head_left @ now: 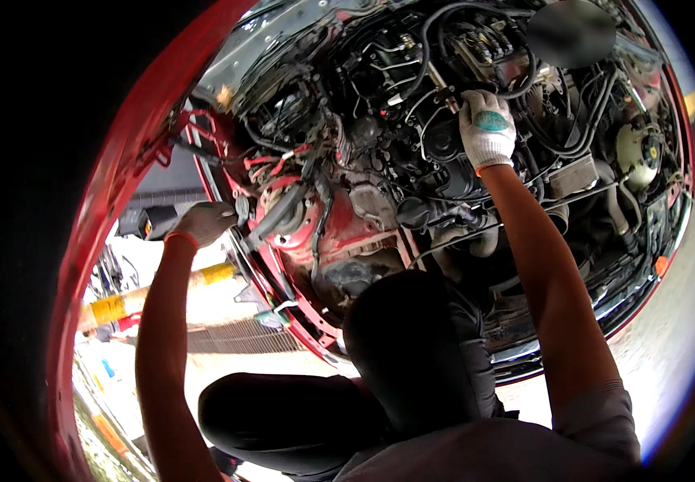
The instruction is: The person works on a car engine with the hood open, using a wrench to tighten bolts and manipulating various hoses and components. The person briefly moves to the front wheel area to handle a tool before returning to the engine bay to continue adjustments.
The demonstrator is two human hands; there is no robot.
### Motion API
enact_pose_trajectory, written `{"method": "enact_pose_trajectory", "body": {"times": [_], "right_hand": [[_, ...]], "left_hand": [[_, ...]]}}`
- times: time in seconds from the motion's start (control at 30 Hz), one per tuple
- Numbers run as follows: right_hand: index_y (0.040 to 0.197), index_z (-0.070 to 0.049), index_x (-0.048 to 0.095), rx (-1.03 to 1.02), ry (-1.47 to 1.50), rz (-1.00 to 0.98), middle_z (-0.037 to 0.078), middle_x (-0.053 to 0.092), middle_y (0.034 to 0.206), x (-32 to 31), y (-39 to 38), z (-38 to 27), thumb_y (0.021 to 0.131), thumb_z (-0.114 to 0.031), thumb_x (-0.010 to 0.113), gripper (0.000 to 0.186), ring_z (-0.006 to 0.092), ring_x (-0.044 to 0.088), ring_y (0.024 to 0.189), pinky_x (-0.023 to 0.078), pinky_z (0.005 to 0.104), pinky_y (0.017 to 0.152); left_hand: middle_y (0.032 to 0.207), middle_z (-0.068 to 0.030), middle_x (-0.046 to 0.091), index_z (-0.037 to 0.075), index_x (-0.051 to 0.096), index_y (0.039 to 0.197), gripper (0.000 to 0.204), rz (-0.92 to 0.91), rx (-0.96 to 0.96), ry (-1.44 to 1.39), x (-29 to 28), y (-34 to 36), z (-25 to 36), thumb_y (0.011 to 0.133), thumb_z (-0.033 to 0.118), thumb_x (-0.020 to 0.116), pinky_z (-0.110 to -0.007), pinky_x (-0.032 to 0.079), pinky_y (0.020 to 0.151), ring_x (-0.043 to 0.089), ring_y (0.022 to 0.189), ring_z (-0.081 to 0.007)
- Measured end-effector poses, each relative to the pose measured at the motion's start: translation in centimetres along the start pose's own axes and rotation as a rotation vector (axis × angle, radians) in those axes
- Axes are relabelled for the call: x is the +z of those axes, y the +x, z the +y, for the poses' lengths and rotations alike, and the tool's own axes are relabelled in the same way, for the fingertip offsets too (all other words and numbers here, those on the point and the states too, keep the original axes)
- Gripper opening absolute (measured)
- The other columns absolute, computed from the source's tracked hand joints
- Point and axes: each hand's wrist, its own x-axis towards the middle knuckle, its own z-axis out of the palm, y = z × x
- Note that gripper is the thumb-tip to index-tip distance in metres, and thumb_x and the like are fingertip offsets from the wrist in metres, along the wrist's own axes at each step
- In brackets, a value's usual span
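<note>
My right hand, in a white knitted glove with a green patch on its back, reaches into the engine bay. Its fingers curl down over the engine, beside a black hose; what they grip is hidden beneath the hand. At the left, my left hand, also gloved, is by the red fender edge. Those fingers look closed, their tips next to a small grey piece at the rim; whatever is in them cannot be made out. Near it, a thick grey-black hose crosses the red inner panel.
The raised red hood curves along the left. Loose wiring and a pale coolant tank sit in the bay. My bent knee is over the front edge. A yellow-marked bar lies beyond the fender. A blurred grey oval hides part of the upper right.
</note>
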Motion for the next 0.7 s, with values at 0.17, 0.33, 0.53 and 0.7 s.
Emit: {"method": "enact_pose_trajectory", "body": {"times": [0.17,0.33,0.53,0.7], "right_hand": [[0.119,-0.016,0.070,-0.071,-0.079,-0.027,0.009,0.069,0.123,0.5,-0.1,-0.9,0.096,-0.026,0.063,0.026,0.0340,0.063,0.116,0.052,0.0471,0.099],[0.121,-0.016,0.069,-0.120,-0.105,-0.007,0.010,0.069,0.122,0.7,-0.1,-0.2,0.099,-0.028,0.061,0.027,0.0357,0.062,0.116,0.051,0.0481,0.100],[0.123,-0.015,0.069,-0.166,-0.121,-0.053,0.011,0.069,0.123,0.4,0.2,1.6,0.102,-0.027,0.057,0.028,0.0353,0.061,0.118,0.050,0.0468,0.102],[0.129,-0.013,0.067,-0.253,-0.050,-0.428,0.015,0.064,0.133,-3.1,0.6,1.0,0.100,-0.021,0.059,0.031,0.0383,0.057,0.128,0.048,0.0463,0.108]], "left_hand": [[0.118,-0.0165,0.073,0.007,0.071,0.115,0.033,0.069,-0.182,-0.006,5.7,-9.6,-1.8,0.100,0.033,0.056,-0.043,0.055,0.098,0.070,0.109,-0.0363],[0.118,-0.0141,0.075,0.006,0.072,0.114,0.029,0.042,-0.320,-0.300,8.1,-9.6,2.6,0.100,0.030,0.061,-0.040,0.055,0.096,0.072,0.105,-0.0323],[0.114,-0.0165,0.075,0.009,0.072,0.121,0.038,0.096,-0.304,-0.391,5.9,-3.5,4.3,0.101,0.037,0.057,-0.041,0.055,0.096,0.072,0.106,-0.0342],[0.124,-0.0127,0.071,0.006,0.069,0.120,0.032,0.277,0.155,0.065,7.7,4.7,-2.1,0.104,0.028,0.053,-0.041,0.054,0.099,0.067,0.114,-0.0315]]}}
